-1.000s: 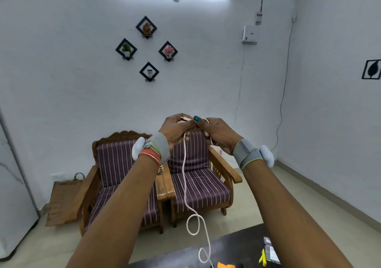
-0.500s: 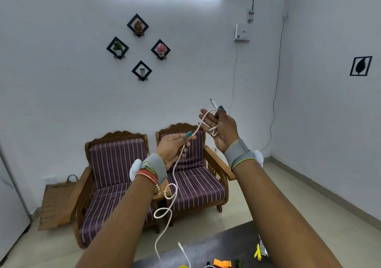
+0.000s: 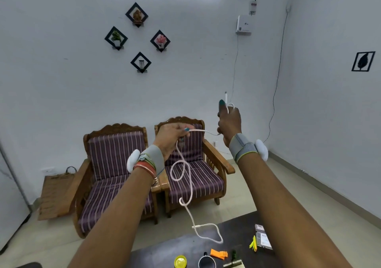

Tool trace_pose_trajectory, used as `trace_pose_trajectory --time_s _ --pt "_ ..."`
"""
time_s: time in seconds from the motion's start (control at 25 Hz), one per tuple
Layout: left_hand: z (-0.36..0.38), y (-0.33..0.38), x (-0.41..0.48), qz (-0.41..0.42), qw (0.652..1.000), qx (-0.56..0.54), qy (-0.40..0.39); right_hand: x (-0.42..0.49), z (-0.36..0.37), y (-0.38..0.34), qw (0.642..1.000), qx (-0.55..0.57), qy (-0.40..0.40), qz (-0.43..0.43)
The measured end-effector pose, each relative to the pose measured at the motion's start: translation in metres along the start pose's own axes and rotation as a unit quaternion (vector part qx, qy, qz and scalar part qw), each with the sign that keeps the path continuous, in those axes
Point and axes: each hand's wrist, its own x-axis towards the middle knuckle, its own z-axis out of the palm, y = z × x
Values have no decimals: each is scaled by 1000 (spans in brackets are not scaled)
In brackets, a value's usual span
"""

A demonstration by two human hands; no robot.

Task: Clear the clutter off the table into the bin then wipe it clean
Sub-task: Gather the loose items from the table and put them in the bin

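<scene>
Your right hand point(image 3: 229, 121), just right of centre frame, is closed around one end of the white cable point(image 3: 186, 185): a small loop is wound over the fingers and the plug tip sticks up above them. Your left hand point(image 3: 172, 139), a little lower and to the left, pinches the same cable between thumb and fingertips, so a short stretch runs nearly level from one hand to the other. Below the left hand the cable drops in loose curls through the middle of the frame, and its far end lies on the dark table point(image 3: 165, 253) at the bottom edge.

By the look of it you are coiling the cable before binning it, and most of its length is not yet gathered. The clearing seems barely started. Along the bottom of the frame the table carries a yellow lid point(image 3: 180, 262), a dark mug point(image 3: 206, 262), an orange scrap point(image 3: 219, 254), a small green plant piece point(image 3: 233, 254), a yellow-green clip point(image 3: 253, 243) and some flat packets point(image 3: 262, 236) at lower right. No bin and no cloth are in view, so the dumping and the wiping both remain, as far as I can judge.
</scene>
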Motion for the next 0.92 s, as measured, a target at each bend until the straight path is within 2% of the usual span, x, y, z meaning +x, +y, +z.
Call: trace_pose_trajectory --time_s 0.12,0.2,0.28,0.36,0.44,0.52,0.6,0.68,0.76,0.92 --pt "21 26 9 60 996 -54 39 -16 8 3 988 1 -154 -12" --pt "33 38 14 69 995 -64 36 -26 11 2 968 25 -248 38" --pt "34 47 14 58 996 -69 6 -31 7 0 947 60 -303 86" --pt "30 51 15 66 997 -43 -22 -29 -1 -4 941 72 -317 89" --pt "26 50 16 100 995 -12 -12 -28 -6 -7 942 51 -322 79" --pt "26 46 16 129 991 -20 3 -29 -8 -9 941 50 -324 83" --pt "28 42 16 140 989 -43 -2 -30 -9 -11 929 104 -335 114" --pt "29 42 16 133 989 -56 -20 -34 -9 -13 904 175 -361 150" --pt "31 42 16 122 989 -78 -36 -39 -8 -10 890 195 -380 160" --pt "36 41 19 93 993 -71 -17 -44 -1 -3 896 180 -371 165"
